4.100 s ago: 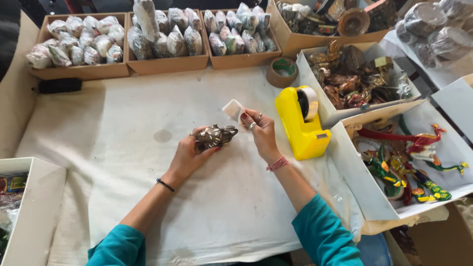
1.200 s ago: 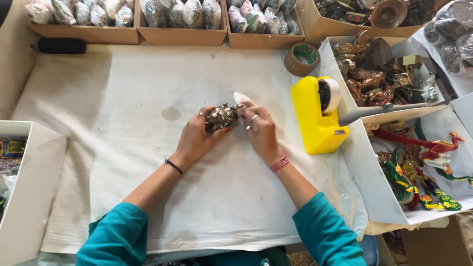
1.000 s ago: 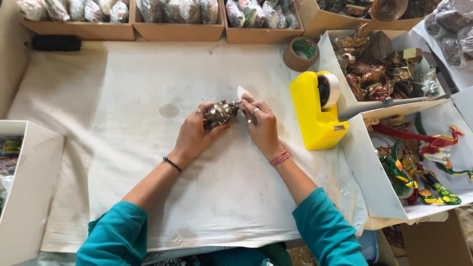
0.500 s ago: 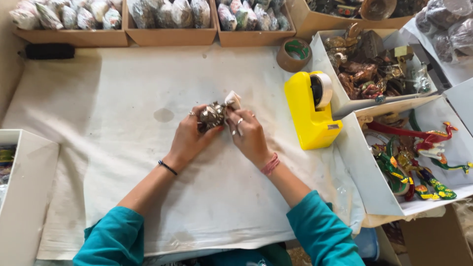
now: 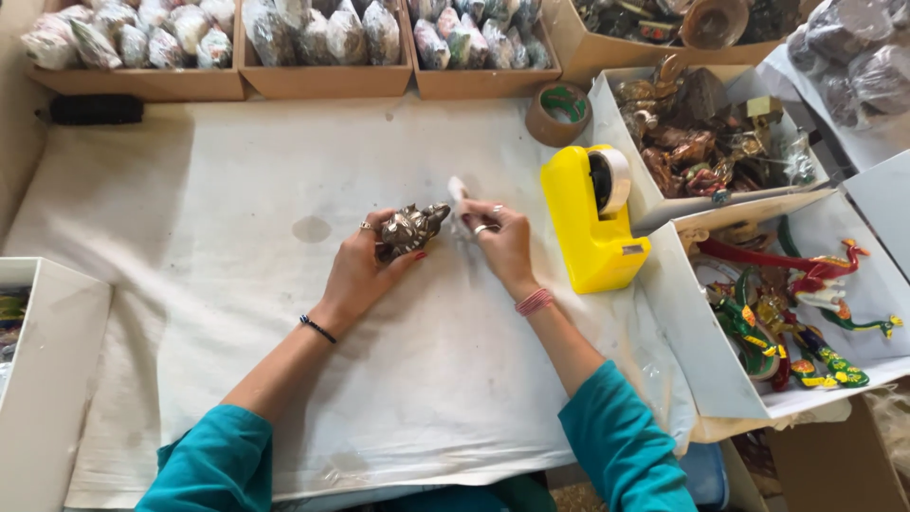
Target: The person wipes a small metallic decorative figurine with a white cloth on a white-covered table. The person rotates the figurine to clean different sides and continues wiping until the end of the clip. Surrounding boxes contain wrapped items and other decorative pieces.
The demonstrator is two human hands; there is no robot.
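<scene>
Figurine (image 5: 409,229) of dull brassy metal sits near the middle of the surface (image 5: 237,313), held just above the white cloth that covers it. At the far left edge stands a white box (image 5: 43,379), and along the back run cardboard trays (image 5: 142,81) packed with small wrapped bundles, with a dark bar (image 5: 95,109) lying just in front of the leftmost tray. The left hand (image 5: 365,270) is clamped around the figurine, fingers curled over its lower half, a ring on one finger and a dark band at the wrist. Just beside it, the right hand (image 5: 498,237) is pinched together on a small piece of white paper (image 5: 458,194) that touches the figurine's right end; a pink band circles that wrist. Both sleeves are teal. Right of the hands stands a yellow tape dispenser (image 5: 592,223) with a pale roll in it, and behind it a brown roll of tape (image 5: 559,112) lies flat. Further right, a white box (image 5: 654,194) holds more dark metal pieces, and nearer, another white box (image 5: 706,360) holds bright painted red and green figures
</scene>
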